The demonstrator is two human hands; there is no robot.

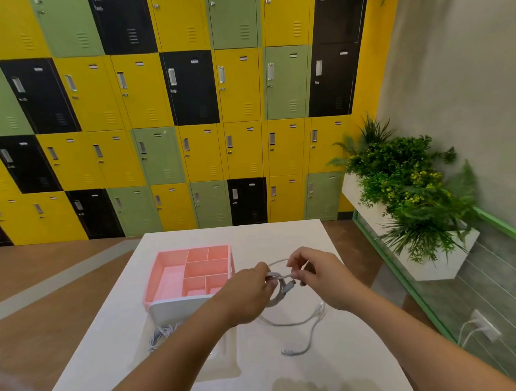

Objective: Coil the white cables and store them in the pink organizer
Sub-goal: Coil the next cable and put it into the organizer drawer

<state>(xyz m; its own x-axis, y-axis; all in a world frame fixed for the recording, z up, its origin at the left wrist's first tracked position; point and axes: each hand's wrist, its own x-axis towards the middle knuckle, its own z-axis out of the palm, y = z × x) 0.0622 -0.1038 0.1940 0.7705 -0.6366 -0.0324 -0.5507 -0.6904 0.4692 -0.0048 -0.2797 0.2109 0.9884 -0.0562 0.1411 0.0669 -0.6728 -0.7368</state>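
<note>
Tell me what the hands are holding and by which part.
Both hold one white cable: the left hand grips its coiled loops, the right hand pinches the strand near its plug end.

Partly coiled white cable just beside open, multi-compartment pink organizer

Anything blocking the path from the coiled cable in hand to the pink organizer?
Nothing visible. The coiled white cable, gripped by left hand and right hand, is just right of the pink compartmented plastic organizer, whose open compartments look empty. Its loose tail lies on the white table.
</note>
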